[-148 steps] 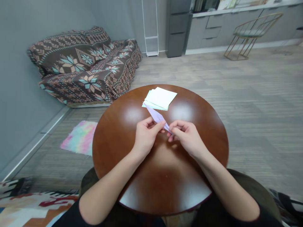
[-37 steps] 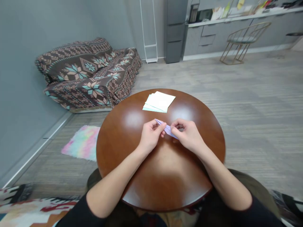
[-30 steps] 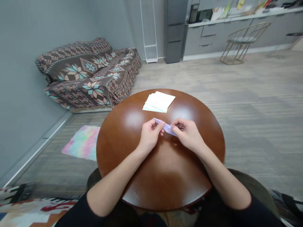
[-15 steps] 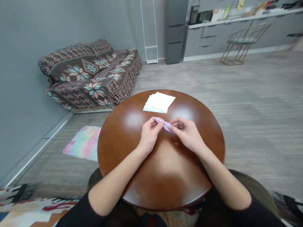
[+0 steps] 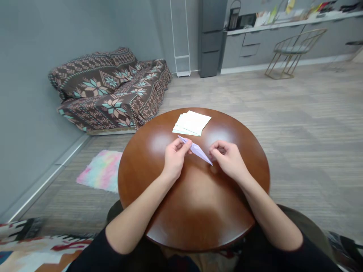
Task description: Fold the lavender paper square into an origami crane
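Rug [image 5: 99, 170] lay on the floor, left of the table [image 5: 198, 211]; sofa [image 5: 113, 87] stood beyond it on that side. Left hand [image 5: 173, 160], over the table, was closed in a pinch, thumb and fingers on the purple paper [image 5: 200, 152]. White sheets [image 5: 195, 121] overlapped near the table's far edge. The paper, folded slim and pointed, slanted above the table's middle, its near tip toward the right hand [image 5: 231, 160]. That hand was loosely curled beside the tip; contact and fingertip gap unclear. Chair [image 5: 292, 49] stood beyond the table, far right.
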A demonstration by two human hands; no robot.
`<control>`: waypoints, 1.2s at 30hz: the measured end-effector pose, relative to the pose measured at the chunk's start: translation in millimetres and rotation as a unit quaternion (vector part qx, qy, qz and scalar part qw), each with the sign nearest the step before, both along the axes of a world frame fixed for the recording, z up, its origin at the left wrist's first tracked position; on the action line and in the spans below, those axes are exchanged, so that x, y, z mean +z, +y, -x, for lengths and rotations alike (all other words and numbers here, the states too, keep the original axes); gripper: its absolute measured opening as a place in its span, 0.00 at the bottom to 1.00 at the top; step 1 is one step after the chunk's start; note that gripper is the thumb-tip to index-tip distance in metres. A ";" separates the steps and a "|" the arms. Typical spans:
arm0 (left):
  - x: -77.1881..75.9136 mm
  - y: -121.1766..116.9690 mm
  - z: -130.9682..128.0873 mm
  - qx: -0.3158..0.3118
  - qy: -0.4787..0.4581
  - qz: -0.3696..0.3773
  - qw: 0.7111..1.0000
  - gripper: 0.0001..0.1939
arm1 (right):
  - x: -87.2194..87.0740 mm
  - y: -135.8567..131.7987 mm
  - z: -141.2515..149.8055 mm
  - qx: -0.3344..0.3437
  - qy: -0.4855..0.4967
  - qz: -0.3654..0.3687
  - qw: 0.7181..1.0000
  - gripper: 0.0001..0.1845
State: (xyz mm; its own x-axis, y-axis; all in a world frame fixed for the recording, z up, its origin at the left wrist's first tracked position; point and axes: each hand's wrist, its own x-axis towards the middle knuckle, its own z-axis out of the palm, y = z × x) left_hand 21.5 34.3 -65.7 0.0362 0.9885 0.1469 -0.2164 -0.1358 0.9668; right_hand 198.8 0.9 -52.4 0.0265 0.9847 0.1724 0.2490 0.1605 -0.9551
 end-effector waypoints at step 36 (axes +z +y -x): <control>-4.1 -11.9 -13.4 -0.063 -0.056 0.096 0.992 0.16 | -15.2 3.3 4.8 -0.052 -0.011 -0.126 0.991 0.04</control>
State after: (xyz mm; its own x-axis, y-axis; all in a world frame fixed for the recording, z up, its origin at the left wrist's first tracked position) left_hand 35.0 22.4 -69.8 0.1552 0.9873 -0.0328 -0.3272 0.0827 0.9413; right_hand 194.0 4.2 -67.6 0.1182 0.9028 0.4135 0.2975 0.3651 -0.8821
